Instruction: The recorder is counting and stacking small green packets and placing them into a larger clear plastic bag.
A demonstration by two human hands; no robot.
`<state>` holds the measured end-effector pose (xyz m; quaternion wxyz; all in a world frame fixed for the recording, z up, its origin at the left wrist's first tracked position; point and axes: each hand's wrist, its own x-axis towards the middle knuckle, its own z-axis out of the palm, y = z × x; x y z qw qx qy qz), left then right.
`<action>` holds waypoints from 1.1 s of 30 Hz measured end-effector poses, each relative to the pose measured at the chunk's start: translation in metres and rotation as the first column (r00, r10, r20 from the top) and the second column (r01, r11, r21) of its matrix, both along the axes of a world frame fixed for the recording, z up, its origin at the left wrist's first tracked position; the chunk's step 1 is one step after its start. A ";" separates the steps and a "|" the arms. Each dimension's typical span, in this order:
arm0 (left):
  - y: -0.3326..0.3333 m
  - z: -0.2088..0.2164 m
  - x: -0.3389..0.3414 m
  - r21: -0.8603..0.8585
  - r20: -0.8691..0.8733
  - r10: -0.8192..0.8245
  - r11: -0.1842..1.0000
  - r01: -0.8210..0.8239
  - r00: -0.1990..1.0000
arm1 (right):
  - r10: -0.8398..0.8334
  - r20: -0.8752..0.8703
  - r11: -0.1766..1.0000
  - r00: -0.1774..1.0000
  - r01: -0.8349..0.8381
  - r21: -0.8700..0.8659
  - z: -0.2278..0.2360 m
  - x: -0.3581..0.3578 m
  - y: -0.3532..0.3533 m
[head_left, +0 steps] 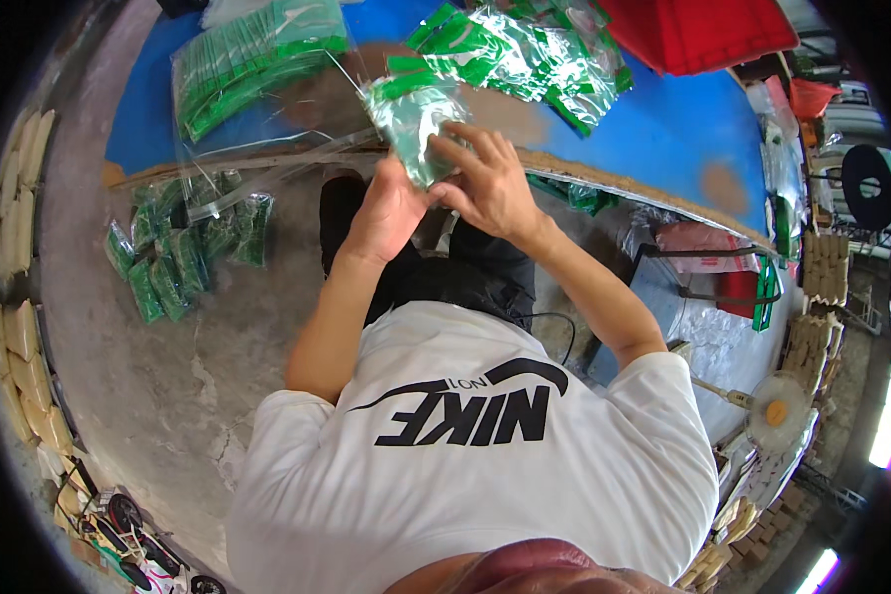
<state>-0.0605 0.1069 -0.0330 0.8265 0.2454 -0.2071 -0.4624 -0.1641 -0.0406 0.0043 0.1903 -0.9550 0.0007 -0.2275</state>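
Both my hands are at the table's near edge, working on a clear plastic bag with a green band along its far end. My left hand pinches its near end between thumb and fingers. My right hand has its thumb at that same end, close to the left thumb, and its fingers bent over the bag's right side. Beyond the hands lies a loose pile of shiny green-and-clear bags. To the left, a large clear sack holds a neat row of similar green-edged bags.
A blue tabletop with a worn brown edge spans the front. Red material lies at its far right. Packed green bundles sit on the floor at left. A cart and a fan stand to the right.
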 end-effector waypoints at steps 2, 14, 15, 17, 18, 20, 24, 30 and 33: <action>0.000 -0.001 0.001 0.016 -0.261 0.035 0.999 -0.031 0.965 | 0.065 0.063 0.991 0.996 -0.057 -0.121 0.005 0.008 0.007; 0.041 -0.036 0.010 0.432 -0.075 0.333 0.860 -0.270 0.940 | -0.123 -0.083 0.934 0.989 0.087 -0.345 -0.033 0.053 -0.069; 0.046 -0.038 0.011 0.429 -0.031 0.326 0.858 -0.282 0.945 | -0.025 -0.083 0.958 0.996 0.000 -0.287 -0.036 0.040 -0.060; 0.051 -0.039 0.015 0.364 0.019 0.259 0.898 -0.248 0.966 | 0.060 -0.084 0.972 0.995 -0.077 -0.221 -0.035 0.017 -0.046; 0.051 -0.038 0.014 0.373 0.014 0.247 0.898 -0.234 0.969 | -0.026 -0.025 0.998 0.999 0.027 0.053 -0.036 0.007 -0.038; 0.049 -0.034 0.015 0.305 -0.196 0.165 0.947 -0.099 0.967 | -0.135 0.015 0.932 0.991 0.122 0.341 -0.032 0.005 -0.017; 0.025 -0.037 0.010 0.284 -0.357 0.023 0.955 0.085 0.934 | -0.336 -0.200 0.137 0.921 0.257 0.956 -0.002 0.021 0.019; 0.017 -0.023 0.012 0.392 -0.285 0.114 0.920 0.007 0.952 | -0.657 0.212 0.738 0.724 0.675 -0.020 -0.021 0.098 -0.082; 0.030 -0.027 0.014 0.360 -0.241 0.095 0.933 -0.002 0.966 | -0.675 0.062 0.688 0.735 0.658 -0.306 -0.034 0.106 -0.092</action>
